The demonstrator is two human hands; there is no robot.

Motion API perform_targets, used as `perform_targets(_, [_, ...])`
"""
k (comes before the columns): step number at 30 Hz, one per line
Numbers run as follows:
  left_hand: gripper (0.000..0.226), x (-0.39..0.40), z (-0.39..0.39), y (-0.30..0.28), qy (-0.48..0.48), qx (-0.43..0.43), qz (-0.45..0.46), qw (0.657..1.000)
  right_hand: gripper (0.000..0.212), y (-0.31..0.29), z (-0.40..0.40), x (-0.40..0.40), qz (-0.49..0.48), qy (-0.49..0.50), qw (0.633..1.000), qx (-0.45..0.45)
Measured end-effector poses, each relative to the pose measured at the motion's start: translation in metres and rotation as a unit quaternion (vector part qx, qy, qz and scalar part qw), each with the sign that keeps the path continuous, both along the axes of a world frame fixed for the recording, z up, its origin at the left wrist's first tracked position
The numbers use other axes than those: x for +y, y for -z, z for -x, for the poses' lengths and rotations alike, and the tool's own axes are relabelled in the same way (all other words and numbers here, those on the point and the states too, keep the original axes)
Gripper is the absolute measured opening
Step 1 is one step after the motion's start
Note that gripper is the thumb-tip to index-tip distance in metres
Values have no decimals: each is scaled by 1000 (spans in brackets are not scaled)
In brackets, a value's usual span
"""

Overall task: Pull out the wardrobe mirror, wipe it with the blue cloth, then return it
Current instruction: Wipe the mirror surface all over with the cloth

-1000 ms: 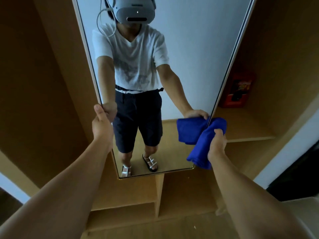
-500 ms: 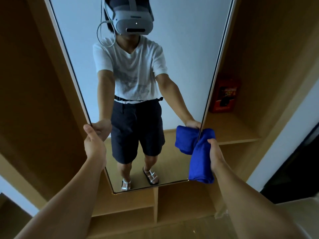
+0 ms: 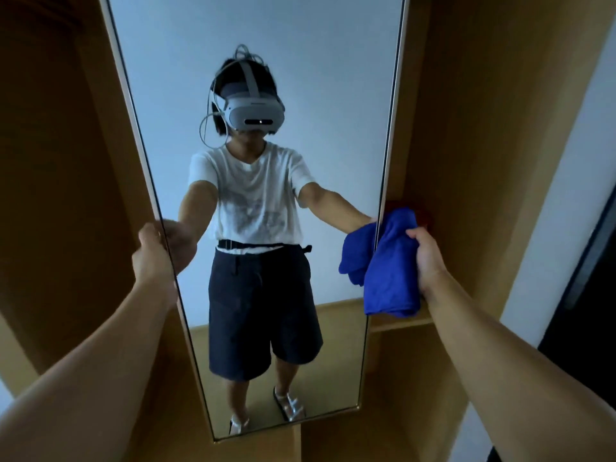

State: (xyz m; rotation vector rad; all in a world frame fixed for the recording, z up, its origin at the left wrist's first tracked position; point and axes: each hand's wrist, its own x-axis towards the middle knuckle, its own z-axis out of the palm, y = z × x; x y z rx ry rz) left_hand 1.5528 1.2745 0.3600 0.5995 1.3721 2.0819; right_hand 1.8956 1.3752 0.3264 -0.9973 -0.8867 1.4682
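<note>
Since 0.5 s ago both hands sit higher on the mirror (image 3: 300, 78). Left hand (image 3: 151, 258) grips its left edge, fingers curled behind. Right hand (image 3: 428, 258) clutches the blue cloth (image 3: 390, 271) against the right edge. Wardrobe shelf (image 3: 400, 320) lies behind.

Honestly nothing readable here. The headset (image 3: 255, 116) reflected in the mirror (image 3: 333, 95) has a faint line of lettering on its front, way too small and blurry to make out. The white t-shirt (image 3: 253, 195) has a faded grey print, but no letters I can pick out. A red thing (image 3: 425, 217) peeks out behind the blue cloth (image 3: 390, 271), mostly hidden, so no label visible.
</note>
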Motion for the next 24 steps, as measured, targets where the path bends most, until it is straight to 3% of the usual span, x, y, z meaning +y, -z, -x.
perform_targets(6, [55, 20, 12, -67, -106, 47, 12, 993, 36, -76, 0, 0, -122, -92, 981, 118])
perform_targets(13, [63, 32, 16, -60, -110, 63, 1, 992, 46, -44, -5, 1, -35, -85, 995, 23])
perform_targets(17, [46, 35, 13, -60, -54, 52, -27, 997, 51, -30, 1, 3, 1, -106, 994, 13])
perform_targets(20, [54, 34, 14, -60, -123, 76, 9, 989, 52, -43, 6, 8, -45, -92, 995, 7])
perform_targets(24, [55, 33, 17, -61, -108, 95, 7, 990, 53, -96, 13, 15, -127, -67, 990, -3])
